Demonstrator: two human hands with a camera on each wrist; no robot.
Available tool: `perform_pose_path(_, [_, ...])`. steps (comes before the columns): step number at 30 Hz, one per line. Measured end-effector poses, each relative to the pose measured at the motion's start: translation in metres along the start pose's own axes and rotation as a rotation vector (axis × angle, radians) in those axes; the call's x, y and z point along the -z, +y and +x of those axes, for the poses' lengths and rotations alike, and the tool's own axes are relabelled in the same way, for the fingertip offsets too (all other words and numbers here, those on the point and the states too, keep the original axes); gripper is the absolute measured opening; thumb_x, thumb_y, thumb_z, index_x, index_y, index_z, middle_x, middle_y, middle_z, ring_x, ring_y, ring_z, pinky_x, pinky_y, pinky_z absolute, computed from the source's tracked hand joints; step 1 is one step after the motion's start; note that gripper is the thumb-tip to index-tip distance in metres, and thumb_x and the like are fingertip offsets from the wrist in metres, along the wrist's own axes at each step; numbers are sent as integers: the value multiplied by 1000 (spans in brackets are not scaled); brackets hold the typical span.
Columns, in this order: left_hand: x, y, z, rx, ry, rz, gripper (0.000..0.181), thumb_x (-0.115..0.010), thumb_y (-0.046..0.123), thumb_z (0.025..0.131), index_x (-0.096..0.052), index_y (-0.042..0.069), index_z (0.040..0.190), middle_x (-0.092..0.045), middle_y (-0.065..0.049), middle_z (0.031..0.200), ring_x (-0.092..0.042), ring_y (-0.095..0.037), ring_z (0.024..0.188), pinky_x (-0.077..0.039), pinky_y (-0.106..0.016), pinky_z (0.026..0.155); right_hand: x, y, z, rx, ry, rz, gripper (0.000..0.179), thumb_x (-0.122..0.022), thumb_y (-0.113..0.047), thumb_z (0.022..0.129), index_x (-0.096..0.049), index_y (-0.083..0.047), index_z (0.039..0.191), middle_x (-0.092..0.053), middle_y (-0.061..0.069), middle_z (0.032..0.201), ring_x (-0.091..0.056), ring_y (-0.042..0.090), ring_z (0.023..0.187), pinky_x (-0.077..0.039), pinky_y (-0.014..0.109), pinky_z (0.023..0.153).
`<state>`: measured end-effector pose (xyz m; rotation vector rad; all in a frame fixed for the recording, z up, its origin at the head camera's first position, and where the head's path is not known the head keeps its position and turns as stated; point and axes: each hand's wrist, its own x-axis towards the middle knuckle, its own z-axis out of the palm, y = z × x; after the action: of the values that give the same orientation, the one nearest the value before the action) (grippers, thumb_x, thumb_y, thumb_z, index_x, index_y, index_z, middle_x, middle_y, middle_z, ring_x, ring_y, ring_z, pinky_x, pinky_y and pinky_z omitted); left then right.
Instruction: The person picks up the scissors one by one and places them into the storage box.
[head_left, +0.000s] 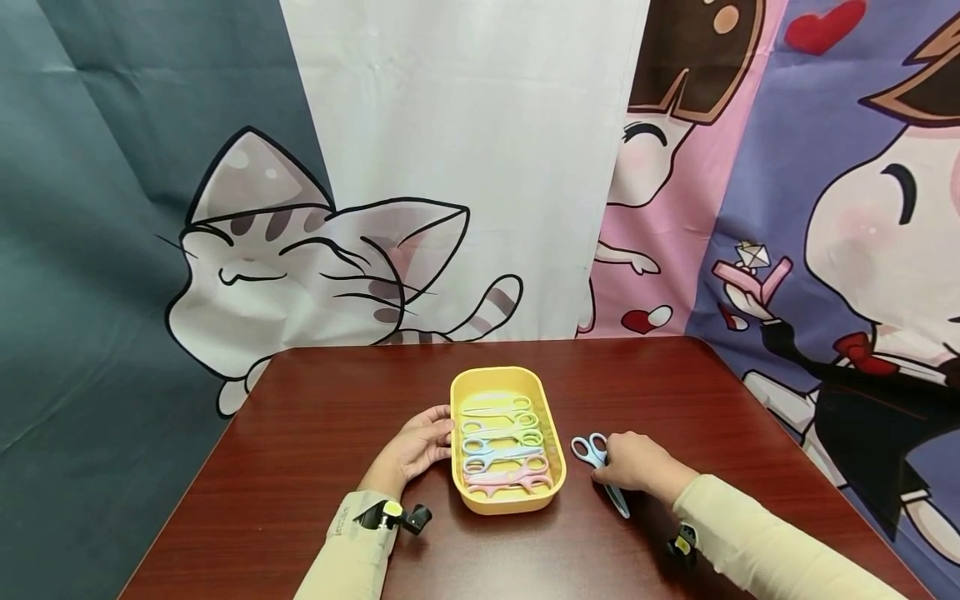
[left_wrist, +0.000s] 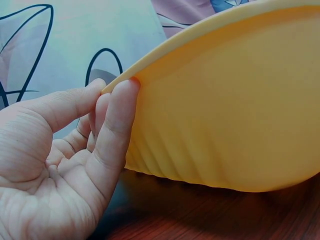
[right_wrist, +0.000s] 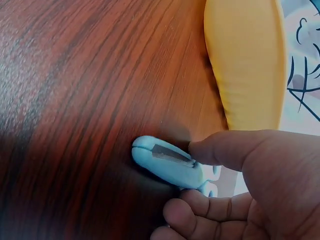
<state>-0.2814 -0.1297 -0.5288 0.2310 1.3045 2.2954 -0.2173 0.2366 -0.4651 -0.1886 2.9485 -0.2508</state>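
Note:
A yellow plastic basket (head_left: 561, 467) stands at mid-table with several scissors laid crosswise in it: pink scissors (head_left: 510, 477) at the near end, blue scissors (head_left: 498, 454) behind them, green scissors (head_left: 501, 432) farther back. My left hand (head_left: 416, 447) holds the basket's left side; thumb and fingers (left_wrist: 120, 110) meet at its rim and outer wall. To the right of the basket, my right hand (head_left: 633, 462) pinches light-blue scissors (head_left: 617, 502) around the middle. Their handles point away and their rounded, blade-covered tip (right_wrist: 165, 161) points toward me.
The dark red wooden table (head_left: 300, 500) has its far edge against a cartoon-printed cloth backdrop (head_left: 465, 125). Black wrist cameras are strapped on both sleeves, the left camera (head_left: 393, 515) near the basket's front left corner.

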Motion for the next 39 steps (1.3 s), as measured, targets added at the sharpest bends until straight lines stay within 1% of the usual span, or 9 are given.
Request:
perform_pose_path(9, [0,3,-1,6,-36,-9,22,-42,-5,105,-41,-1,127,-66,-2,91,-64,-9,71,-60,-25,61,5,0,7,-15,-17,-21,29,-78,-29,74,-56,-10,68,-55,4,64,-52,20,55,-43,31,50])
perform_pose_path(12, [-3,7,-4,4,-42,-12,22,-41,-6,105,-41,-3,126,-66,-3,90,-64,-10,70,-60,-25,61,13,1,17,-27,-17,-24,29,-78,-30,76,-58,-10,70,-56,4,65,-53,20,56,-44,31,50])
perform_pose_path(16, [-6,10,-7,0,-43,-12,23,-40,-6,105,-40,-4,128,-66,-4,91,-65,-10,71,-60,-25,62,33,-3,38,13,15,2,28,-77,-30,78,-60,-10,67,-57,3,62,-55,18,54,-45,31,49])
perform_pose_path(19, [-3,7,-4,-5,-32,-10,23,-43,-4,105,-41,-2,128,-67,-3,91,-65,-9,71,-60,-25,61,50,-11,56,79,45,36,26,-76,-29,80,-63,-11,67,-57,2,60,-54,18,53,-45,30,48])
perform_pose_path(22, [0,3,-1,-6,-21,-4,23,-45,-3,104,-42,0,127,-67,-2,91,-65,-9,71,-59,-25,61,64,-23,75,170,65,63,25,-73,-27,81,-61,-12,65,-51,-2,56,-48,15,50,-40,28,47])
perform_pose_path(26, [0,0,0,-10,-16,6,22,-47,-3,104,-44,0,125,-67,-2,91,-65,-9,71,-59,-24,61,75,-43,99,310,99,45,25,-72,-27,83,-57,-16,65,-46,-5,55,-43,11,50,-36,27,48])
perform_pose_path(28, [0,1,0,-12,-14,12,21,-47,-3,104,-45,1,124,-67,-2,91,-65,-10,72,-59,-24,61,78,-54,109,380,107,18,23,-72,-27,84,-57,-17,69,-48,-5,58,-45,12,53,-37,27,51])
perform_pose_path(34, [2,0,1,-16,-16,21,19,-47,-3,104,-45,3,121,-66,-2,91,-65,-9,71,-59,-23,60,73,-90,132,579,88,-88,23,-71,-21,86,-52,-18,73,-43,-5,64,-39,12,59,-34,27,57])
perform_pose_path(39, [3,-1,1,-18,-18,26,19,-47,-3,103,-46,5,120,-66,-2,90,-64,-8,71,-58,-23,60,59,-111,144,665,27,-166,33,-72,-21,87,-44,-19,70,-33,-7,63,-32,10,58,-29,25,57])
